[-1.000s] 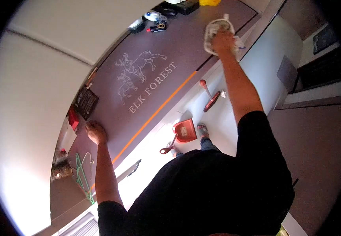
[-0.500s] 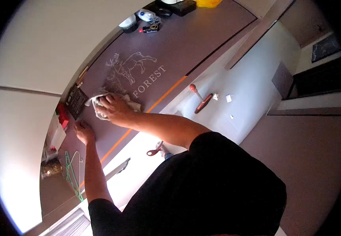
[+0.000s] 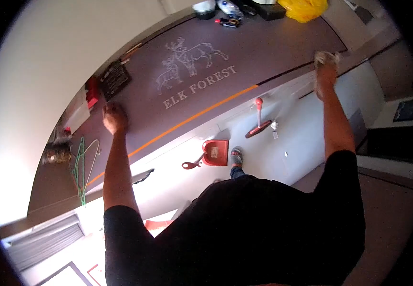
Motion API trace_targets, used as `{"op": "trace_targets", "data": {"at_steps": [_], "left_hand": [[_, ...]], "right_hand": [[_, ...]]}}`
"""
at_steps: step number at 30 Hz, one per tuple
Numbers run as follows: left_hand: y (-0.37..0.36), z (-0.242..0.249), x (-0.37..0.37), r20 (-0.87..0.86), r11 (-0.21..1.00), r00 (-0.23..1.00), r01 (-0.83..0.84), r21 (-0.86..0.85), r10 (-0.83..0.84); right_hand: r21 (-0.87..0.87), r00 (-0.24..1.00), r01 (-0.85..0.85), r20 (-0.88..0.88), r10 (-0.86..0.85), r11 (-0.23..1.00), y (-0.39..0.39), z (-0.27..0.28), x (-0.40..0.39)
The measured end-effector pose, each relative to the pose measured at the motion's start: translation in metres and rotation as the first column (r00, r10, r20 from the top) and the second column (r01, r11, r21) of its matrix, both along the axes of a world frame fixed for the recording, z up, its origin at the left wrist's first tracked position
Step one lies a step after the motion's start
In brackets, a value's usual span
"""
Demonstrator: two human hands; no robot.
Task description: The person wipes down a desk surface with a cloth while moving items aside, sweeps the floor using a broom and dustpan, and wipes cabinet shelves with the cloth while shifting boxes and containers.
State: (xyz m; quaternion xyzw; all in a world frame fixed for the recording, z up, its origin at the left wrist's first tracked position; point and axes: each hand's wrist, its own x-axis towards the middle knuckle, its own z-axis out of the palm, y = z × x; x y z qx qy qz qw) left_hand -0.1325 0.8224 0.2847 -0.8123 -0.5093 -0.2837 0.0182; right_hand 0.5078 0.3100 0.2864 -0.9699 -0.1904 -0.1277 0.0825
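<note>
My left hand [image 3: 115, 119] rests on the dark desk mat [image 3: 144, 117], its fingers curled in with nothing seen in them. It is just below a black printed item [image 3: 115, 80] and a red object [image 3: 92, 91]. Far to the right, my right hand [image 3: 325, 75] is closed on a pale cloth [image 3: 329, 58] by the mat's right front corner; hand and cloth are blurred by motion. White elk drawings and the words ELK FOREST show on the mat, above an orange stripe.
Green hangers [image 3: 79, 167] and a jar [image 3: 57, 153] are at the left. A white tub [image 3: 204, 9], small bottles and a yellow bag [image 3: 303, 8] line the back. On the floor are a red dustpan [image 3: 216, 152], a brush [image 3: 259, 127] and white scraps.
My right hand has swept from the mat's left part to its far right corner with the cloth. The view has shifted, showing the full lettering and the dustpan. My left hand stays by the black item.
</note>
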Motion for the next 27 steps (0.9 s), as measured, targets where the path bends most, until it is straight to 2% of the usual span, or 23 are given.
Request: {"op": "trace_targets", "data": {"at_steps": [1,2,4,5,6,7,8,10,13,15,16,18,20,22,24,26,27], "left_hand": [[0.004,-0.006,-0.005,0.027,0.998,0.999,0.024,0.059,-0.025],[-0.012,0.013,0.008,0.059,1.0,0.998,-0.016,-0.023,0.017],[-0.014,0.016,0.003,-0.008,1.0,1.0,0.018,0.025,-0.018],[-0.014,0.016,0.006,-0.045,0.997,0.998,0.053,0.053,-0.051],[-0.01,0.013,0.008,-0.011,0.995,0.997,0.077,0.061,-0.076],[-0.006,0.007,0.004,0.018,0.993,0.995,0.1,0.066,-0.102],[-0.006,0.004,0.001,0.053,0.991,0.991,0.115,0.073,-0.119],[-0.013,0.008,0.001,0.073,0.983,0.985,0.15,0.102,-0.158],[-0.01,0.009,-0.004,0.077,0.979,0.983,0.156,0.135,-0.167],[-0.009,0.006,0.005,0.082,0.988,0.992,0.086,0.129,-0.097],[-0.005,0.001,0.006,0.083,0.984,0.987,0.127,0.122,-0.137],[-0.002,-0.003,-0.004,0.077,0.978,0.979,0.181,0.106,-0.189],[-0.014,0.008,0.001,0.051,0.998,0.997,0.055,0.037,-0.057],[-0.027,0.02,0.028,0.002,0.997,0.998,-0.065,-0.045,0.065],[-0.053,0.025,0.049,-0.085,0.966,0.977,-0.206,-0.158,0.195],[-0.033,-0.015,0.04,0.006,0.991,0.994,-0.112,-0.079,0.113],[-0.019,-0.024,0.038,0.044,0.998,0.997,-0.066,-0.024,0.067]], "right_hand": [[0.076,1.0,-0.002,-0.031,0.005,0.997,-0.009,0.003,0.009],[0.176,0.995,-0.065,0.08,0.051,0.982,-0.008,0.016,0.001],[0.353,0.937,-0.255,0.32,0.14,0.9,0.032,0.069,-0.085],[0.462,0.954,-0.292,0.205,0.22,0.837,0.052,0.064,-0.111],[0.573,0.948,-0.303,0.1,0.302,0.761,0.072,0.051,-0.135],[0.506,0.913,-0.106,-0.292,0.286,0.856,0.09,0.043,-0.162],[0.079,0.858,-0.469,0.276,0.433,0.88,0.1,0.011,-0.165],[-0.003,0.91,-0.333,0.26,0.322,0.943,0.119,0.011,-0.176],[-0.004,0.895,-0.424,0.152,0.42,0.905,0.112,0.023,-0.172],[0.018,0.826,-0.527,0.247,0.507,0.85,0.102,0.021,-0.16],[0.022,0.778,-0.586,0.296,0.555,0.81,0.1,0.022,-0.157],[0.061,0.828,-0.552,0.16,0.537,0.832,0.101,0.026,-0.157],[0.069,0.852,-0.524,0.026,0.523,0.849,0.101,0.036,-0.156],[0.073,0.867,-0.498,0.026,0.497,0.864,0.102,0.029,-0.148],[0.171,0.859,-0.505,0.006,0.511,0.846,0.1,0.027,-0.146],[0.192,0.792,-0.611,0.158,0.59,0.768,0.098,0.019,-0.137],[0.195,0.788,-0.615,0.126,0.603,0.764,0.097,0.021,-0.134]]}}
